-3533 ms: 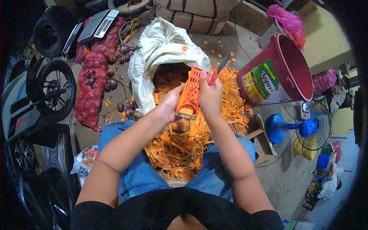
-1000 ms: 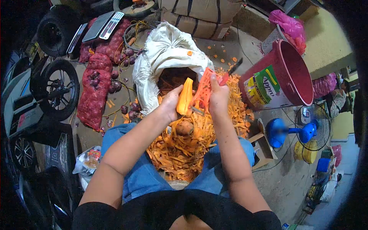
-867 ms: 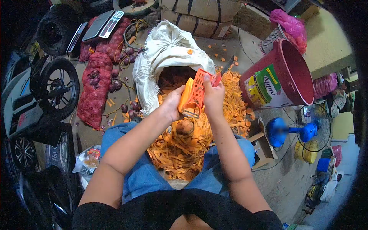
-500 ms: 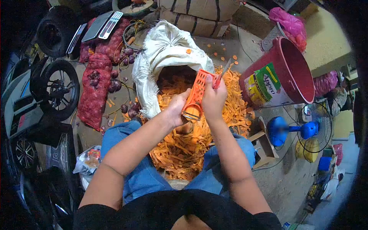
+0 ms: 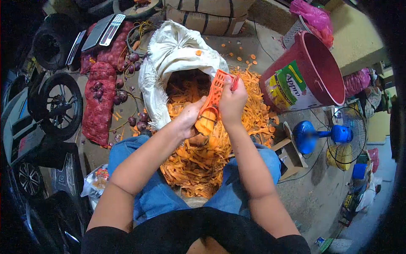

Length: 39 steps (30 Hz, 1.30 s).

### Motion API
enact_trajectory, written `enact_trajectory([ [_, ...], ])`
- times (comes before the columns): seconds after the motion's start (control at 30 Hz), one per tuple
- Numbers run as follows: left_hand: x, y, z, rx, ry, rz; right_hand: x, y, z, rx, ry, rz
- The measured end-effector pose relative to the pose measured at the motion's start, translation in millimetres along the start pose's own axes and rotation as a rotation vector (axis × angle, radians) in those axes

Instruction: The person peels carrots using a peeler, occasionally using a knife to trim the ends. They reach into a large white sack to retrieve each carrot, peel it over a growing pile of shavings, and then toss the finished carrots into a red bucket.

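Observation:
My left hand (image 5: 191, 117) is closed around a peeled orange carrot (image 5: 206, 123), held low between my knees. In my right hand (image 5: 233, 104) is an orange peeler (image 5: 216, 86) with a perforated body, its ring-shaped blade end against the carrot. A red handle (image 5: 235, 82) also sticks out of my right fist; its blade does not show clearly now. Beneath both hands lies a large heap of carrot peelings (image 5: 192, 169). It reaches into the mouth of a white woven sack (image 5: 158, 91).
A maroon bucket (image 5: 315, 55) leans at right, near a blue fan (image 5: 304, 137) and an open cardboard box (image 5: 292, 158). Red net bags of onions (image 5: 99, 122) lie at left beside a motorbike wheel (image 5: 61, 106). A scale (image 5: 97, 36) rests on one bag. Cut carrot pieces (image 5: 253, 56) are scattered beyond the sack.
The peeler has shifted on the carrot, and more of the carrot shows past its blade. The knife blade seen earlier above my right hand no longer shows clearly. The view has shifted slightly.

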State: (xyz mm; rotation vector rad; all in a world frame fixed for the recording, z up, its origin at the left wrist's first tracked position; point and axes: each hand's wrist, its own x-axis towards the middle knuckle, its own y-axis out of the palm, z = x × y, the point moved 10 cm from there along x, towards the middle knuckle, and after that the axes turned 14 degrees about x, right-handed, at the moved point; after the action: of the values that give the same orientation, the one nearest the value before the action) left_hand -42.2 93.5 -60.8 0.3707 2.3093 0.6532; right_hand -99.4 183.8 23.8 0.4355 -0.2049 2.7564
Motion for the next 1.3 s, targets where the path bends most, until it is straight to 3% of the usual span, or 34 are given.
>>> enact_trajectory([
  [0.13,-10.6,-1.8,7.7,0.181,-0.102,-0.064,12.6,-14.0,-8.3,-0.029,0.03,-0.06],
  [0.2,-13.0,8.7,14.4,0.147,-0.071,-0.005,30.9,-50.2,-21.6,-0.011,0.012,-0.286],
  [0.27,-16.3,15.5,14.6,0.107,-0.037,0.052,34.0,-58.6,-20.3,-0.105,-0.004,-0.291],
  [0.33,-23.6,12.0,11.3,0.266,-0.056,0.051,45.0,-70.1,-28.8,-0.193,-0.026,-0.294],
  [0.4,-34.3,17.1,12.9,0.292,-0.067,0.076,51.0,-98.1,-27.1,-0.382,-0.207,-0.491],
  [0.43,-37.9,18.4,14.0,0.319,-0.077,0.097,51.7,-116.9,-53.8,-0.216,0.107,-0.559],
  [0.5,-35.1,3.9,7.1,0.362,-0.062,0.023,50.5,-118.7,-51.4,-0.119,0.14,-0.565],
  [0.53,-32.3,-7.8,1.9,0.397,-0.041,-0.051,50.5,-116.6,-50.9,-0.025,0.169,-0.561],
  [0.73,-14.0,-12.4,-8.6,0.29,0.082,0.083,45.2,-72.3,-21.5,0.053,0.014,-0.348],
  [0.8,-11.5,-12.7,-10.2,0.225,0.083,0.072,37.4,-54.7,-24.2,0.226,0.099,-0.267],
  [0.83,-9.6,-16.4,-8.4,0.158,0.056,0.019,26.7,-46.3,-42.1,0.26,0.334,-0.24],
  [0.93,3.4,-25.6,1.5,0.027,0.022,-0.013,9.5,-20.1,-25.6,0.423,0.318,-0.175],
  [1.1,2.0,-10.8,-7.0,-0.152,0.005,-0.052,-3.6,7.2,-13.1,0.279,0.176,0.09],
  [1.3,3.3,-9.9,-16.3,0.009,0.083,0.054,16.0,-17.3,18.1,0.155,0.059,0.03],
])
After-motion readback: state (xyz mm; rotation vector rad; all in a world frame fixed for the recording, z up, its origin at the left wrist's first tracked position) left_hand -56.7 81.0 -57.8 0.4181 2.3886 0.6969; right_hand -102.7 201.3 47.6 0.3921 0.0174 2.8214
